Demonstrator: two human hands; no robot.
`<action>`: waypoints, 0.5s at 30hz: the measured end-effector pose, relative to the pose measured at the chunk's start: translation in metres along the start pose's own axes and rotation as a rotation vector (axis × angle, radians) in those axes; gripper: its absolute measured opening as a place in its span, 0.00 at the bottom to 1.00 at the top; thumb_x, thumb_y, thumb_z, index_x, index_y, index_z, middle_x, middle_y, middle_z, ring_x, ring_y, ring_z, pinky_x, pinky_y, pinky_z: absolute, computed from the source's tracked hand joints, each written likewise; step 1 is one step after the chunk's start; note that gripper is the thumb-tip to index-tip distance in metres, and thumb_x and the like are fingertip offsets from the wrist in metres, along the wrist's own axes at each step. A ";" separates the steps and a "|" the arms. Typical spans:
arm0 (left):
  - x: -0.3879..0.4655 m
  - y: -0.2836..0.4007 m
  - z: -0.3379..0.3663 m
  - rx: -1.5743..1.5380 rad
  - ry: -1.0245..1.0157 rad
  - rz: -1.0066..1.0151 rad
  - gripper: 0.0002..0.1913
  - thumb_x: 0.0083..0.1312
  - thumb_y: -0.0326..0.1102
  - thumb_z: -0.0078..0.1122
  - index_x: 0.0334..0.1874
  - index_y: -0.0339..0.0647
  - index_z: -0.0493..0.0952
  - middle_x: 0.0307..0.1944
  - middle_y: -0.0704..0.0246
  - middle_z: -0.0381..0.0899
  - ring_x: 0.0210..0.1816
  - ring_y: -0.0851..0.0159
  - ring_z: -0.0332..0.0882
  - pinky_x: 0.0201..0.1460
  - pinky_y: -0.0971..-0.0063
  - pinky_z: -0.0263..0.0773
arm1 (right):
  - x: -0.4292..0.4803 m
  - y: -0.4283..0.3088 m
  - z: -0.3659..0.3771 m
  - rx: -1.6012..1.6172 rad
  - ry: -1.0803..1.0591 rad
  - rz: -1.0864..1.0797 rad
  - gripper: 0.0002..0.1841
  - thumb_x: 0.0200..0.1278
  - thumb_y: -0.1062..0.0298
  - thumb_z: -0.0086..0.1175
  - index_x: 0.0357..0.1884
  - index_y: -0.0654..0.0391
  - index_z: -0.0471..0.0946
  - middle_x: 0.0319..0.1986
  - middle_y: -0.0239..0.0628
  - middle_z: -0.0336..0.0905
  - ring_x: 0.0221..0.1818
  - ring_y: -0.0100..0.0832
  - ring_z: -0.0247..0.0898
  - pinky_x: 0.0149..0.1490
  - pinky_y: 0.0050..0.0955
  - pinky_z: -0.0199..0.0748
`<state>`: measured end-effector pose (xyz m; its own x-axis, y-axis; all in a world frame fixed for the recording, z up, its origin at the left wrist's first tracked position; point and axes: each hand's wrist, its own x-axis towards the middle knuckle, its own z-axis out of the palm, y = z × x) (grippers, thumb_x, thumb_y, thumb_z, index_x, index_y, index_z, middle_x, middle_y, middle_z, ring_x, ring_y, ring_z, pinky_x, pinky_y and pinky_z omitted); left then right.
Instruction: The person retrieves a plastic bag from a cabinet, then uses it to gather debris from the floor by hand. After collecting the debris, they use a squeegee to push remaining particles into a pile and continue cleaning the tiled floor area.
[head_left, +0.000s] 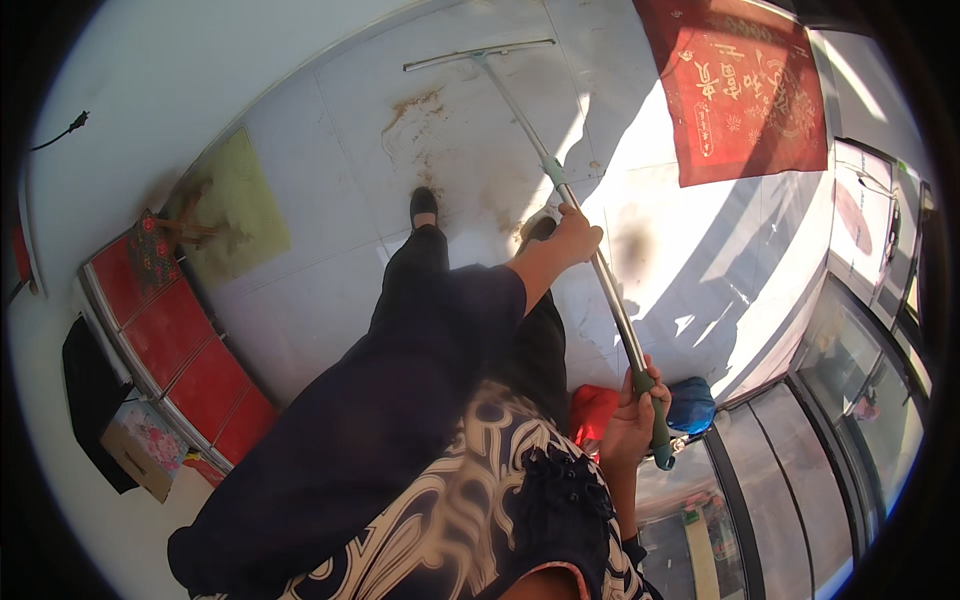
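Note:
A long-handled floor squeegee (525, 120) runs from its wide, thin blade (480, 55) at the top of the view down to a green grip at my right side. My left hand (574, 236) is wrapped around the metal pole below its green joint. Lower down, my right hand (636, 409) holds the green end grip. The blade lies on the pale tiled floor (337, 180), beyond a patch of brown dirt (411, 109). More brown smears (510, 214) mark the tiles around my dark shoes (424, 204).
A red mat (750, 97) with printed characters lies at the upper right. Red cabinets (169, 330) line the left, beside a yellow-green mat (232, 217) and a small wooden stool (187, 225). Glass-panelled frames (780, 450) stand at the right, near a blue bundle (690, 405).

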<state>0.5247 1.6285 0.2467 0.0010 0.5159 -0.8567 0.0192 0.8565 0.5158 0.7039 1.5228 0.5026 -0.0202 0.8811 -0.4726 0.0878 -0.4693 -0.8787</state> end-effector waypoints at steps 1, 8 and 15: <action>-0.013 0.001 0.020 0.086 0.046 0.047 0.32 0.62 0.40 0.56 0.51 0.13 0.53 0.31 0.45 0.81 0.36 0.49 0.85 0.39 0.63 0.80 | -0.009 -0.004 -0.009 -0.059 -0.014 -0.045 0.07 0.73 0.78 0.42 0.48 0.56 0.67 0.65 0.46 0.65 0.77 0.49 0.51 0.79 0.47 0.59; -0.021 0.057 -0.011 -0.138 0.262 0.090 0.33 0.62 0.42 0.60 0.55 0.15 0.59 0.37 0.48 0.81 0.38 0.53 0.85 0.43 0.62 0.80 | 0.026 -0.022 0.002 0.320 0.020 -0.097 0.07 0.71 0.73 0.53 0.46 0.55 0.69 0.60 0.46 0.69 0.75 0.50 0.55 0.76 0.49 0.61; 0.086 0.113 -0.107 -0.325 0.142 0.157 0.15 0.65 0.34 0.57 0.40 0.22 0.73 0.37 0.56 0.79 0.36 0.57 0.86 0.46 0.64 0.85 | 0.142 -0.013 0.065 0.397 -0.148 -0.186 0.08 0.68 0.78 0.49 0.46 0.55 0.69 0.62 0.47 0.69 0.76 0.48 0.55 0.75 0.46 0.62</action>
<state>0.4200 1.7709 0.2324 -0.1599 0.6190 -0.7689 -0.2883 0.7157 0.6361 0.6354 1.6497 0.4425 -0.1442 0.9481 -0.2835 -0.3188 -0.3157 -0.8937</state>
